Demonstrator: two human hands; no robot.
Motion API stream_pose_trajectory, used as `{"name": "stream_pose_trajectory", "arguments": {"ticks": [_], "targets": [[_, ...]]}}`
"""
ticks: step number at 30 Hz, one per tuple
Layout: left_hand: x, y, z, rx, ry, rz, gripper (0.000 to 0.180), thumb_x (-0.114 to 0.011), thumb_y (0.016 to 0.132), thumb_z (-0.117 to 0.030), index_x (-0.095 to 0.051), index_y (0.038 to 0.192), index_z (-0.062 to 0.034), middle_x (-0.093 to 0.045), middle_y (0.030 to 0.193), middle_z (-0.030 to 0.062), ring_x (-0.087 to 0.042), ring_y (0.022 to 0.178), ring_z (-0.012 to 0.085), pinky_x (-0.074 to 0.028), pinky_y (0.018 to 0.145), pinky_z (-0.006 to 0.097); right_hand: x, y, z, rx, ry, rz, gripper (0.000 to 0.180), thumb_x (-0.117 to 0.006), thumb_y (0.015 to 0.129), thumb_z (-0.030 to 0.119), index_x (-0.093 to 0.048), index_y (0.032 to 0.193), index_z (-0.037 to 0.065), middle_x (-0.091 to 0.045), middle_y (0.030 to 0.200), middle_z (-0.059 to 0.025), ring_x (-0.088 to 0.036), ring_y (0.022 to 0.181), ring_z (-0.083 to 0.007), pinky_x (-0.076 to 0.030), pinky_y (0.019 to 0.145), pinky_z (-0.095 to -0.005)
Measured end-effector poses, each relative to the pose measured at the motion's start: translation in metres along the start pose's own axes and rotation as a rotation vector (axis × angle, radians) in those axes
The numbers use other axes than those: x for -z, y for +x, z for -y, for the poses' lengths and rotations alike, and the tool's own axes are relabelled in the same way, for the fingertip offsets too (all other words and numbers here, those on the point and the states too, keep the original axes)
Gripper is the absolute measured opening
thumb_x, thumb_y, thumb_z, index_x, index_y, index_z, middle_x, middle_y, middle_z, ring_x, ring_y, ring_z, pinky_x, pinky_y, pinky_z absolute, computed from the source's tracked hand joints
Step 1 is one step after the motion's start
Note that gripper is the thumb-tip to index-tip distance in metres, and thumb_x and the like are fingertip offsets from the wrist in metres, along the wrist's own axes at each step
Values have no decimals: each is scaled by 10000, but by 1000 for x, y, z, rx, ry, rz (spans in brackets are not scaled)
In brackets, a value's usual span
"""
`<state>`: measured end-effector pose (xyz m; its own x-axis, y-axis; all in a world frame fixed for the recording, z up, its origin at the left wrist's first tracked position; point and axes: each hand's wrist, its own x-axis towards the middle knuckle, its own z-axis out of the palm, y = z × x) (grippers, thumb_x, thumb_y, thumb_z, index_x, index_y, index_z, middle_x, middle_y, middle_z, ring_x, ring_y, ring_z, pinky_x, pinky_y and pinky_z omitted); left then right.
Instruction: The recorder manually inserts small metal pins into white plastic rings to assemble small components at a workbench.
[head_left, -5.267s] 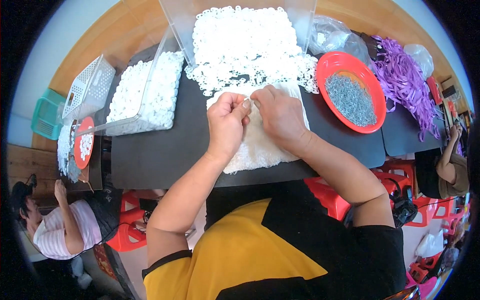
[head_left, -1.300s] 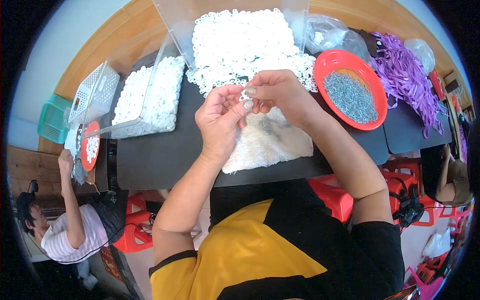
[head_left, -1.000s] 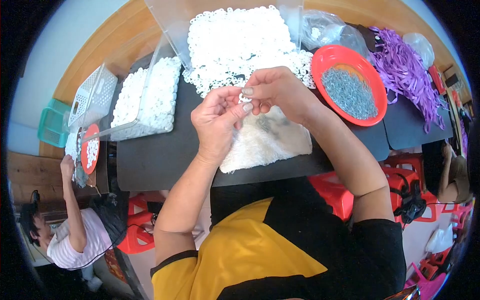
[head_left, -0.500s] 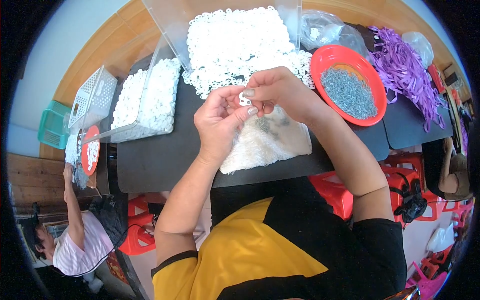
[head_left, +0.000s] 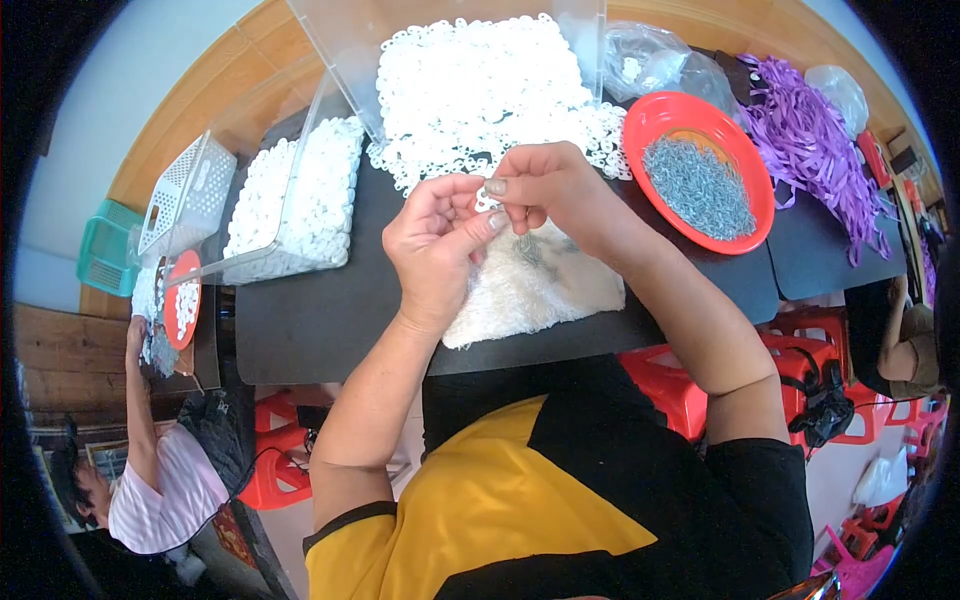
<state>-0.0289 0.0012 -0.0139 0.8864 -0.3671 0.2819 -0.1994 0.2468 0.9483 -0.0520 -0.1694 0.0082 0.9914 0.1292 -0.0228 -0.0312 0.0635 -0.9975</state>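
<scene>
My left hand [head_left: 432, 246] pinches a small white plastic piece with holes [head_left: 486, 201] between thumb and fingers. My right hand [head_left: 556, 192] meets it from the other side, its thumb and fingertips closed on the same piece. Whether the right fingertips also hold a small pin is hidden. Both hands are raised over a cream cloth [head_left: 540, 292] on the black table [head_left: 300, 330], with some small grey metal bits lying on the cloth. Beyond my hands, many similar white pieces [head_left: 480, 75] spill out of a clear plastic bin.
To the right stands a red basin [head_left: 640, 112] of grey metal pins [head_left: 700, 190], then a heap of purple straps [head_left: 810, 140]. A clear box of white pieces [head_left: 300, 200] stands left, near a white basket [head_left: 188, 195]. At far left a co-worker's hand [head_left: 137, 335] reaches toward a red plate [head_left: 184, 270].
My hands stay together on the white piece, with slight finger shifts and a little tilt of the piece. The co-worker at far left has leaned and moved an arm slightly.
</scene>
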Motion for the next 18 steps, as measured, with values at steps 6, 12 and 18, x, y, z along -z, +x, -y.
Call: {"name": "stream_pose_trajectory", "arguments": {"ticks": [6, 12, 18], "targets": [[-1, 2, 0, 88, -198, -62, 259, -654, 780, 122, -598, 1023, 52, -624, 790, 77, -539, 566, 83, -411, 469, 193, -5, -1, -1, 26, -33, -85, 159, -610, 888, 187, -639, 823, 45, -562, 630, 18, -540, 585, -71, -381, 555, -205], [0, 2, 3, 72, -148, -10, 268, -684, 777, 94, -607, 1026, 33, -621, 791, 59, -537, 574, 74, -407, 469, 192, 1, 1, -1, -28, 12, 4, 170, -601, 889, 198, -639, 815, 50, -574, 634, 8, -560, 578, -87, -393, 546, -211], [-3, 0, 5, -103, 102, 23, 255, -741, 786, 1, -616, 1008, 14, -630, 792, 21, -544, 636, 55, -439, 552, 173, 9, 0, 5, -125, 79, 53, 165, -612, 875, 190, -638, 804, 44, -570, 607, -2, -565, 543, -101, -397, 524, -216]]}}
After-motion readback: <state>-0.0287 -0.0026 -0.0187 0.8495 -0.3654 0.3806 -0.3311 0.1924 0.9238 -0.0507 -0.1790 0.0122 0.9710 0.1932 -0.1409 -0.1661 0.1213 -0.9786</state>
